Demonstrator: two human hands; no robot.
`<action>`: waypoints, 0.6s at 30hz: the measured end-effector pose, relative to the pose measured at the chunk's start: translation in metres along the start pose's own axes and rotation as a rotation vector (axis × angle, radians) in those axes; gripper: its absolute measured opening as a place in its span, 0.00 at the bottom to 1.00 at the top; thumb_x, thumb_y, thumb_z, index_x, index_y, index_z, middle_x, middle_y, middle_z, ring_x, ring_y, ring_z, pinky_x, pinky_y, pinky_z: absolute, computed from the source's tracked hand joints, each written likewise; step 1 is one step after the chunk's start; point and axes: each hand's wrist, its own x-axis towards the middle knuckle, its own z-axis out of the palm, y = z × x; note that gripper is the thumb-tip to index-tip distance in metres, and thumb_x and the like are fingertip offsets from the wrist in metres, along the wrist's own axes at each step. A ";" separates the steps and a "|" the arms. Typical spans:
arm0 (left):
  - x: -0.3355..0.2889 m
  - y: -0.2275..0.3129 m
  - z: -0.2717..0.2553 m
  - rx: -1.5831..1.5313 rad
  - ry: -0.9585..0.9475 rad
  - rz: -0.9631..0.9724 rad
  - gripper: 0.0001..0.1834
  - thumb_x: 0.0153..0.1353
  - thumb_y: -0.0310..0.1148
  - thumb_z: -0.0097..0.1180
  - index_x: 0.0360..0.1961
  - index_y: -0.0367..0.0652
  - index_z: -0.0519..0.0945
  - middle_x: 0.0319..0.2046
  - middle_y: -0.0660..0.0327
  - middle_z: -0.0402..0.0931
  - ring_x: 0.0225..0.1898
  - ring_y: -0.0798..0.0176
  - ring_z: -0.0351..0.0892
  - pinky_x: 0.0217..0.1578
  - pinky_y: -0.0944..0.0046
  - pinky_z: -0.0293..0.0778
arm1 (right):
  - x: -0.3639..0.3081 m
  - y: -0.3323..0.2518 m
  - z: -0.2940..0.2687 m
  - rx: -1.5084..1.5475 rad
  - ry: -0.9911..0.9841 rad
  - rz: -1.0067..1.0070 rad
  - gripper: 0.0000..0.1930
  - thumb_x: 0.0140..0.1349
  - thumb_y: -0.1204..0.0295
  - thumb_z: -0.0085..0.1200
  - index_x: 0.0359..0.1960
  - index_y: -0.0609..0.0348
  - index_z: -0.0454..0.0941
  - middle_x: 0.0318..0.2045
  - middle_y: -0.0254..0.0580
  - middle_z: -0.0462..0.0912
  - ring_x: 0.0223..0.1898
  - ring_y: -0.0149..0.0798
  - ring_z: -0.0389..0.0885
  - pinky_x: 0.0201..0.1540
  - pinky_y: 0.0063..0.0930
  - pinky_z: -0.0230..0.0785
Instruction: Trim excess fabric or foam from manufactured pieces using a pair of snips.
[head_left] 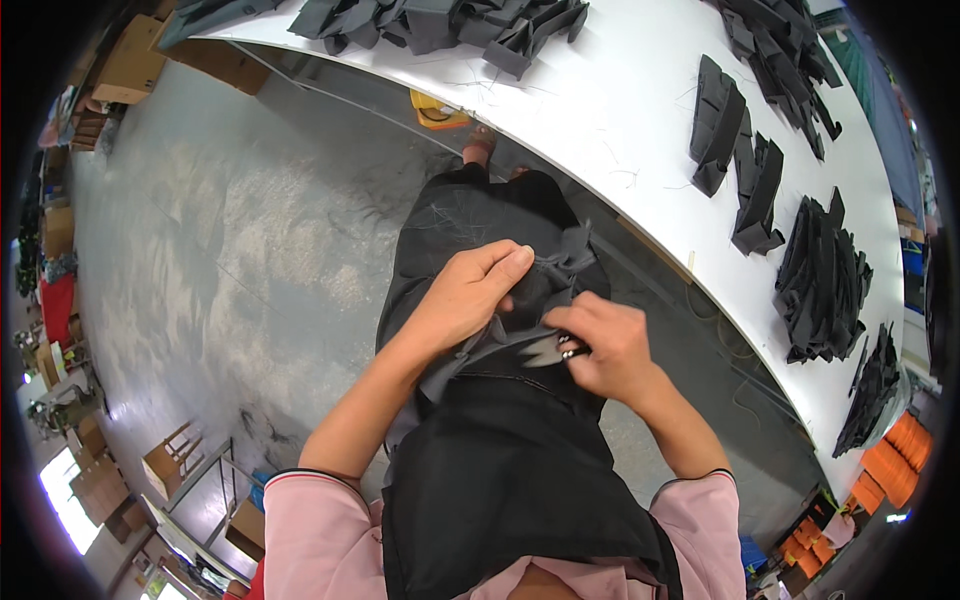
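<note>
My left hand point(462, 298) is closed on a dark grey fabric piece point(572, 250), its thumb on top, over my lap. My right hand point(610, 345) is curled round a pair of thread snips point(545, 351), with the pale blades pointing left and smeared by motion. The right thumb and forefinger come up against the right part of the same fabric; whether they pinch it is unclear. A black apron point(500, 470) covers my front and legs, with loose threads lying on it beyond the hands.
A white table point(610, 130) curves from the far side down the right. Dark fabric strips lie on it in several piles point(822, 280). Under its edge sits a yellow object point(437, 110). Orange spools point(897, 460), cardboard boxes point(130, 60) and a wooden chair point(172, 460) stand farther off.
</note>
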 end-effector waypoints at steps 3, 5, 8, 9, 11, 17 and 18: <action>-0.008 0.001 -0.001 -0.099 -0.068 0.079 0.14 0.64 0.36 0.49 0.45 0.39 0.74 0.31 0.66 0.73 0.31 0.75 0.69 0.33 0.75 0.67 | 0.004 0.008 -0.007 -0.069 0.078 0.010 0.17 0.34 0.82 0.56 0.31 0.54 0.79 0.23 0.35 0.76 0.23 0.39 0.77 0.24 0.28 0.69; -0.010 -0.012 0.001 0.052 0.000 0.190 0.20 0.58 0.26 0.51 0.53 0.40 0.68 0.38 0.62 0.73 0.36 0.72 0.72 0.40 0.72 0.69 | 0.007 0.015 -0.003 -0.116 0.163 -0.013 0.17 0.34 0.83 0.56 0.31 0.53 0.79 0.26 0.37 0.79 0.24 0.39 0.78 0.25 0.28 0.70; -0.006 -0.032 0.007 -0.028 -0.024 0.002 0.27 0.52 0.21 0.51 0.55 0.39 0.62 0.41 0.59 0.73 0.41 0.69 0.74 0.43 0.70 0.70 | 0.008 0.040 0.022 0.074 0.193 0.107 0.17 0.38 0.87 0.52 0.33 0.59 0.79 0.26 0.41 0.79 0.26 0.38 0.78 0.28 0.25 0.69; -0.008 -0.039 0.010 -0.179 -0.010 -0.161 0.28 0.52 0.21 0.50 0.55 0.38 0.60 0.41 0.59 0.73 0.42 0.68 0.74 0.43 0.70 0.71 | 0.010 0.041 0.030 0.198 0.198 0.141 0.17 0.40 0.90 0.50 0.34 0.62 0.79 0.26 0.42 0.78 0.25 0.35 0.77 0.29 0.23 0.68; -0.012 -0.043 0.016 -0.299 0.006 -0.140 0.29 0.51 0.19 0.50 0.56 0.38 0.58 0.42 0.57 0.73 0.44 0.68 0.73 0.44 0.70 0.71 | 0.008 0.036 0.024 0.229 0.124 0.222 0.17 0.41 0.87 0.52 0.35 0.60 0.79 0.29 0.41 0.79 0.27 0.37 0.78 0.29 0.23 0.69; -0.018 -0.034 0.029 -0.488 0.289 0.131 0.31 0.50 0.16 0.48 0.57 0.38 0.56 0.45 0.55 0.71 0.44 0.69 0.70 0.46 0.70 0.67 | 0.001 -0.016 -0.002 0.134 0.117 0.333 0.17 0.48 0.77 0.60 0.42 0.55 0.76 0.32 0.38 0.76 0.26 0.37 0.76 0.25 0.25 0.67; -0.018 -0.034 0.030 -0.431 0.301 0.163 0.31 0.50 0.15 0.47 0.57 0.38 0.55 0.46 0.54 0.70 0.44 0.69 0.70 0.46 0.71 0.66 | -0.001 -0.020 -0.001 0.018 0.122 0.278 0.17 0.48 0.76 0.60 0.41 0.55 0.76 0.31 0.37 0.75 0.25 0.37 0.76 0.25 0.25 0.67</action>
